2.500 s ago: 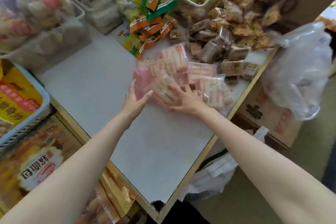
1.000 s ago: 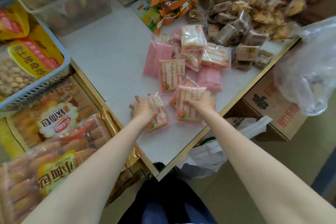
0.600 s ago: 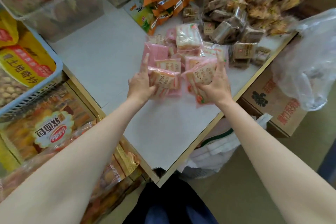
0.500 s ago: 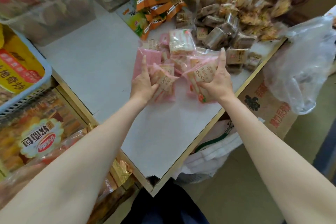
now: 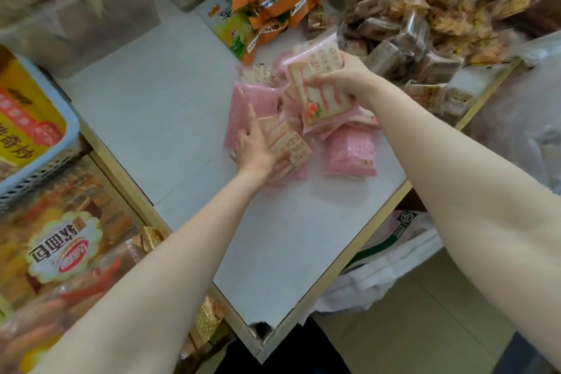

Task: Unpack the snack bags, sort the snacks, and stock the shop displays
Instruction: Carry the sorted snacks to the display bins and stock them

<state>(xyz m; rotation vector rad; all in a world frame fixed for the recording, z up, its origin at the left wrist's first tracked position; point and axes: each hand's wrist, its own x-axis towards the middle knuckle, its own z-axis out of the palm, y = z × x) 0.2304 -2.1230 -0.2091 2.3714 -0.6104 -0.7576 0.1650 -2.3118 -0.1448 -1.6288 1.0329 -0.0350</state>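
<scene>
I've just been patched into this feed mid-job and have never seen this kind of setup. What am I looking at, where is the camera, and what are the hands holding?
There is no machine here: a person works with two bare hands, and the single camera sits on their head, looking forward and down, so the arms reach in from the bottom of the picture.

The right hand grips a small stack of pink snack packets, lifted above the heap. The left hand holds another pink packet low against the white tabletop, its fingers lying over a pink packet beneath.

More pink packets lie around them, one alone nearer the table edge. Behind are orange-and-green snack packs and a heap of brown clear-wrapped snacks. A blue basket sits at the left and a clear plastic bag at the right.
</scene>
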